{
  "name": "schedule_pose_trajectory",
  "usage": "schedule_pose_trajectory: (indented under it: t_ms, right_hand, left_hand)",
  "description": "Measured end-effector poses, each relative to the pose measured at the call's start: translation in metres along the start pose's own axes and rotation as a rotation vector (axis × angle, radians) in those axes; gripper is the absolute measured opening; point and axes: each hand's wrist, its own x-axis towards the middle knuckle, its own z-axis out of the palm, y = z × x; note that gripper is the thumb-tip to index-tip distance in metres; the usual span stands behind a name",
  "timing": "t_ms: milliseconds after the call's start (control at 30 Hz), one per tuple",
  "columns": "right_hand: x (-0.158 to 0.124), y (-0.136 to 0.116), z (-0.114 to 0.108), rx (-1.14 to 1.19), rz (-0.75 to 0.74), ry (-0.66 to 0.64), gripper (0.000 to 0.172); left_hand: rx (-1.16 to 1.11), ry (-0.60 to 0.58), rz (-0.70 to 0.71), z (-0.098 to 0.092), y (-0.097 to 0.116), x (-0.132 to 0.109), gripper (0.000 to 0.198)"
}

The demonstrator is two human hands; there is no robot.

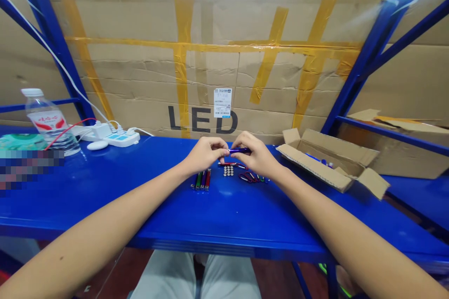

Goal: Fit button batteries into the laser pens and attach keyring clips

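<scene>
Above the middle of the blue table, my right hand (255, 153) grips a slim purple penlight-like tube (240, 150), which lies level. The fingertips of my left hand (209, 153) are pinched at its left end; whether they hold a separate small part there I cannot make out. Just below the hands lies a red tube with a clip (231, 165). Silver button cells (228, 171) stand in neat rows under it. Left of them, several coloured tubes (201, 180) lie side by side. Carabiner clips (249, 177) in red, green and other colours are grouped below my right hand.
An opened cardboard box (315, 159) with blue items inside stands at the right. At the left are a water bottle (49, 124) and a white power strip (121, 138). A large carton (147, 74) marked LED forms the back wall, between blue metal posts.
</scene>
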Motion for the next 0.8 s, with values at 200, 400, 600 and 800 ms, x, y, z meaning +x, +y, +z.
schedule_pose_trajectory:
  t_ms: [200, 400, 600, 800]
  right_hand:
    - [-0.0008, -0.0001, 0.0056, -0.003, 0.029, -0.014, 0.017]
    - [-0.0032, -0.002, 0.0066, 0.047, 0.107, 0.006, 0.008]
    - [-0.0028, -0.0014, 0.0031, 0.002, 0.005, -0.035, 0.016]
    - [-0.0017, -0.0024, 0.0042, 0.012, -0.029, -0.006, 0.007]
  left_hand:
    - [0.029, 0.012, 0.037, 0.0009, -0.0026, 0.0007, 0.006]
    - [0.034, -0.001, 0.056, 0.0023, -0.0032, -0.0004, 0.006]
    - [0.029, -0.019, 0.025, 0.0014, -0.0075, -0.0007, 0.006]
    - [0.021, -0.014, 0.04, -0.0017, -0.0062, 0.0008, 0.011]
